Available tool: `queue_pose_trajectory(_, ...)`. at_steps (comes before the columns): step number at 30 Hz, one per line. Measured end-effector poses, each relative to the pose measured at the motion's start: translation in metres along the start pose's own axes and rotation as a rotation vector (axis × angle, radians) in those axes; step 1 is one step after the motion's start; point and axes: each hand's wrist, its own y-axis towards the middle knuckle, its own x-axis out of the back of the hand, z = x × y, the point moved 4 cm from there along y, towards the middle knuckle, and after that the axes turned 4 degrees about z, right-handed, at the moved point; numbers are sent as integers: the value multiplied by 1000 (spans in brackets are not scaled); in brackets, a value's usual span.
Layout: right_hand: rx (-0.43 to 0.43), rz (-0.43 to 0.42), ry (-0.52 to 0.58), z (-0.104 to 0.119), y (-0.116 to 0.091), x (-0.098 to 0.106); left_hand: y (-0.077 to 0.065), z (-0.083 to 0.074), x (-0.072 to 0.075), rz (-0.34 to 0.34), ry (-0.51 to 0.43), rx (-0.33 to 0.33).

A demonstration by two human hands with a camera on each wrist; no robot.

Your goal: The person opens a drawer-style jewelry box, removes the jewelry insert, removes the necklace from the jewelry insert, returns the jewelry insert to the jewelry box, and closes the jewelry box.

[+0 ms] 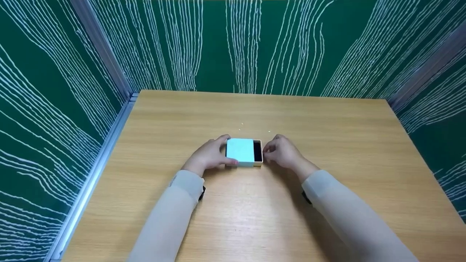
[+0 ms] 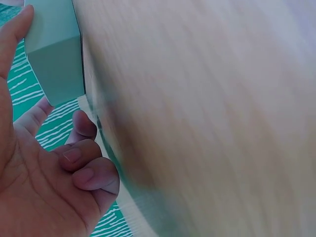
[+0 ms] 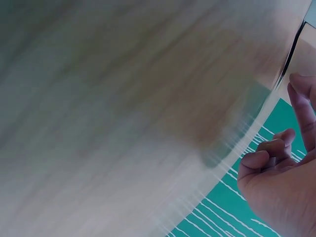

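A small light-blue drawer box (image 1: 240,151) lies on the wooden table, its inner tray (image 1: 258,151) showing past the sleeve on the right. The tray is dark inside with a pale yellowish rim. My left hand (image 1: 209,154) grips the sleeve from the left, thumb on the near side and forefinger on the far side. In the left wrist view, the other fingers (image 2: 86,170) curl below the box (image 2: 57,54). My right hand (image 1: 283,152) is at the tray's right end, thumb and forefinger pinched together against it. Whatever lies between those fingertips is too small to see.
Beyond the box, a few tiny pale specks (image 1: 242,124) lie on the wooden table (image 1: 255,203). Green panels with white wavy lines (image 1: 214,47) stand behind and at both sides, with a metal rail (image 1: 94,174) along the left table edge.
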Motion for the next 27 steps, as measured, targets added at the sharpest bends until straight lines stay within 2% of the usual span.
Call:
queue_pose_trajectory(13,-24,-19,4,-7,-6,6,-6,-5,1,5,-11,27)
queue_pose_trajectory(27,15,-51,-8,-13,-11,12,-3,-6,1,20,-6,10)
